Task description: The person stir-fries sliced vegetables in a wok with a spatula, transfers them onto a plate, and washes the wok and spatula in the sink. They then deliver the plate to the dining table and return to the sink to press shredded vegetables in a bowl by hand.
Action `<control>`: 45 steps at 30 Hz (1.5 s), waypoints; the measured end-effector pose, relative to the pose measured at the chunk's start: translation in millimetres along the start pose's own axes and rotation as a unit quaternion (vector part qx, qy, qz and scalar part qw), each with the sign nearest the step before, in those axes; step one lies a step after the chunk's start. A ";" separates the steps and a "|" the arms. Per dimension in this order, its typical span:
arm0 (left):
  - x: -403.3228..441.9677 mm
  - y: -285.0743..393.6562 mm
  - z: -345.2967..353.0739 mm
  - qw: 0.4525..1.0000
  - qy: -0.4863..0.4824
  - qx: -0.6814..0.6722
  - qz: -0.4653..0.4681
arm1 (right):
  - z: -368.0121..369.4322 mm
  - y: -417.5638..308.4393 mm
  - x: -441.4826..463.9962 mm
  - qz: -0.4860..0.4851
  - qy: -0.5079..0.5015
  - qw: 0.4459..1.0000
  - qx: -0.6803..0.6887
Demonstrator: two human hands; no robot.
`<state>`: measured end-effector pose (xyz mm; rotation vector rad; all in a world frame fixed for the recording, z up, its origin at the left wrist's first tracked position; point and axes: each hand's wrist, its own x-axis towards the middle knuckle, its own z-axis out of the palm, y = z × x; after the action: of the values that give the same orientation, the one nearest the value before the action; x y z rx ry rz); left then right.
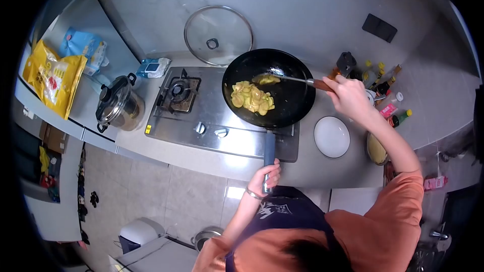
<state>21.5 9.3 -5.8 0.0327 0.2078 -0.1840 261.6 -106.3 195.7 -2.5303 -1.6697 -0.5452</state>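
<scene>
A black wok (295,102) sits on the right side of the steel gas stove (232,146). Yellowish sliced food (252,97) lies in its left part. My left hand (267,176) is closed around the wok's grey handle (269,147). Held in my right hand (348,95) is the brown wooden handle of a metal spatula (292,77). The spatula's head is inside the wok, with some food on or against it. To the right of the wok is a white plate (331,137).
A glass lid (218,35) leans against the wall behind the stove. Left stand a lidded pot (121,106) and yellow bags (55,80). Sauce bottles (385,88) and a bowl (376,149) are at the right. A dark phone-like slab (380,27) is on the wall.
</scene>
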 end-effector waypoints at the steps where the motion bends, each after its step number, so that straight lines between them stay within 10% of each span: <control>1: 0.0 0.6 0.3 1.000 -0.004 -0.001 -0.001 | 10.1 0.3 2.1 0.003 0.001 1.000 0.000; 13: -0.4 1.2 2.3 1.000 0.000 -0.003 0.000 | 16.3 5.1 -27.5 -0.110 0.011 0.992 0.060; 18: -0.1 -0.6 2.4 1.000 -0.009 -0.019 0.005 | -71.5 -20.5 -57.1 0.018 -0.049 0.998 0.045; 29: 1.9 -1.0 -1.4 1.000 -0.015 -0.020 -0.002 | 34.6 -38.6 -60.5 0.078 0.047 0.992 0.087; 35: 2.0 -0.4 2.5 1.000 0.008 -0.017 0.000 | 21.5 -62.7 -92.3 0.074 -0.097 0.988 0.091; 45: 2.4 -1.2 -1.8 1.000 0.011 -0.004 0.014 | 56.7 -41.5 -59.5 0.069 0.035 0.990 0.114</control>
<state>23.1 7.8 -8.1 0.0292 0.2292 -0.1553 218.0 -127.7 117.6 -2.4077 -1.4307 -0.4007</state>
